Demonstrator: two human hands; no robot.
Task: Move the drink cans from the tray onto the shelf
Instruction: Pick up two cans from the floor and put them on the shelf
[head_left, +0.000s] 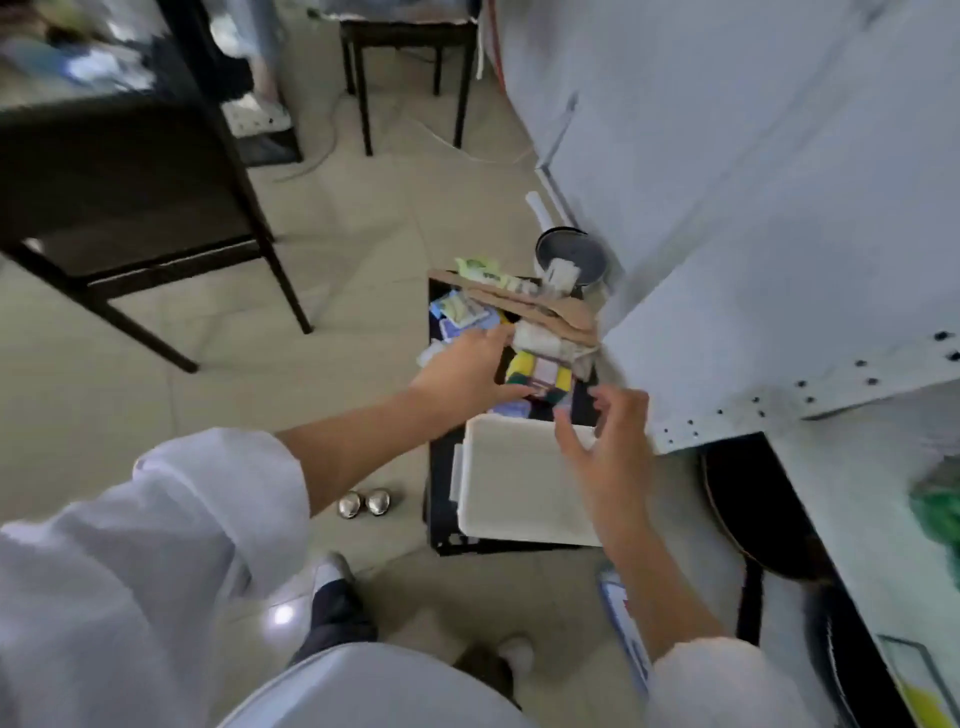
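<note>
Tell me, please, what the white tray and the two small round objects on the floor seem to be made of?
The white tray looks like matte plastic: flat, dull and evenly coloured. The two round objects look like polished metal, given their bright mirror-like highlights, though blur leaves that open.

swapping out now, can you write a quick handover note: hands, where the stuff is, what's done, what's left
Left hand: open, empty, reaching over the black crate on the floor.
Right hand: open, empty, fingers spread above the white tray.
White tray sits on the near end of the crate; its visible surface looks bare. Beyond it, colourful packaged items and cardboard fill the crate; blur hides whether any are cans.
Two small shiny round things lie on the floor left of the crate; unclear what they are.
Done: cannot tell, no can is seen on a shelf.
Left: find the cans, shelve them.
</note>
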